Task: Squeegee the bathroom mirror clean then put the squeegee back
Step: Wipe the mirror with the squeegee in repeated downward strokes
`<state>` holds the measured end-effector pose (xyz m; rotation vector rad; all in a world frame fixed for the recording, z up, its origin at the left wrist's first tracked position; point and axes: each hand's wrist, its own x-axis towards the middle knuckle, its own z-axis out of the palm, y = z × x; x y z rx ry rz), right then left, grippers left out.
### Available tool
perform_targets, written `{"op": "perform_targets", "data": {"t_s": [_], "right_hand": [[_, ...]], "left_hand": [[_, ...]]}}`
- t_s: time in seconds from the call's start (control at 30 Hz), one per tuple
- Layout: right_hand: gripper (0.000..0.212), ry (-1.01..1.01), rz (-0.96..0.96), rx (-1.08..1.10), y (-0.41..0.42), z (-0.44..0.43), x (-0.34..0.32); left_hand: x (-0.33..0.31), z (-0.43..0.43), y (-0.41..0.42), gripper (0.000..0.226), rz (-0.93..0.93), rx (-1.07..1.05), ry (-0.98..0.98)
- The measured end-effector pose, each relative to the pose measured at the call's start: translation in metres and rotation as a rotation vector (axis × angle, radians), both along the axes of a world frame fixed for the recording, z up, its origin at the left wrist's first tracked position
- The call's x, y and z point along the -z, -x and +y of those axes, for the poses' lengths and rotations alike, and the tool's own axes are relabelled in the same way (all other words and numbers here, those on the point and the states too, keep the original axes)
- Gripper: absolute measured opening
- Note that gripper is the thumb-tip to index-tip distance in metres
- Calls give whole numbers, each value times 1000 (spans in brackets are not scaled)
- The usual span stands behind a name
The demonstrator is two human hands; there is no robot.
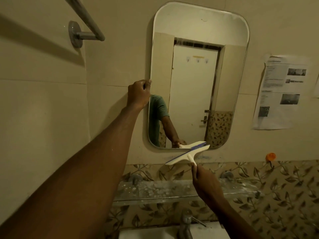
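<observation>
One rounded-rectangle mirror [198, 75], glossy. One white plastic squeegee [188, 153], T-shaped, at mirror's bottom edge, handle pinched in right hand [205, 183]. Left hand [139, 94] curled, gripping mirror's left rim.

Mirror [198, 75]: tall rounded-corner rectangle, fixed upright on beige wall, glass reflecting a white door, slight haze near top edge. Squeegee [188, 153]: white T-shape, wide head with blue blade strip, tilted diagonally, right end higher, head overlapping mirror's bottom edge, thin handle pointing down
</observation>
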<state>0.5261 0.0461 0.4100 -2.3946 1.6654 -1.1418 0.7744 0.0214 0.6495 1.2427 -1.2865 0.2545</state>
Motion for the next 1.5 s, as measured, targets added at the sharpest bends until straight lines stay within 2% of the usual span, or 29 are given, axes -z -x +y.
{"op": "perform_targets", "data": {"t_s": [0.13, 0.33, 0.53, 0.63, 0.77, 0.83, 0.87, 1.03, 1.17, 1.23, 1.3, 1.4, 1.5], "right_hand": [[38, 63, -18, 13, 21, 1, -17], [28, 157, -164, -25, 25, -2, -57], [21, 241, -217, -145, 46, -13, -65], [28, 229, -110, -190, 81, -27, -69], [17, 364, 259, -76, 134, -51, -83], [25, 333, 431, -31, 143, -61, -93], [29, 338, 451, -33, 141, -65, -97], [38, 501, 372, -206, 59, -74, -130], [46, 585, 450, -274, -14, -75, -176], [47, 607, 477, -264, 3, -72, -189], [45, 593, 420, -234, 60, -80, -187], [64, 493, 292, 6, 152, -96, -177], [71, 490, 312, 69, 162, -102, -188]], "left_hand": [[1, -2, 0, 40, -12, -12, 13], [3, -10, 3, 40, 1, -64, 35], [6, -8, 13, 39, 64, -60, 73], [4, -4, 15, 39, 90, -60, 55], [6, -4, 22, 39, 122, -78, 55], [6, -5, 25, 39, 141, -91, 53], [6, -5, 25, 39, 151, -93, 52], [7, -7, 25, 40, 133, -120, 44], [6, -7, 22, 36, 132, -121, 5], [6, -5, 21, 36, 141, -106, 1], [6, -3, 21, 38, 143, -96, 8], [6, -4, 21, 37, 140, -102, -2], [7, -7, 23, 36, 146, -111, 3]]}}
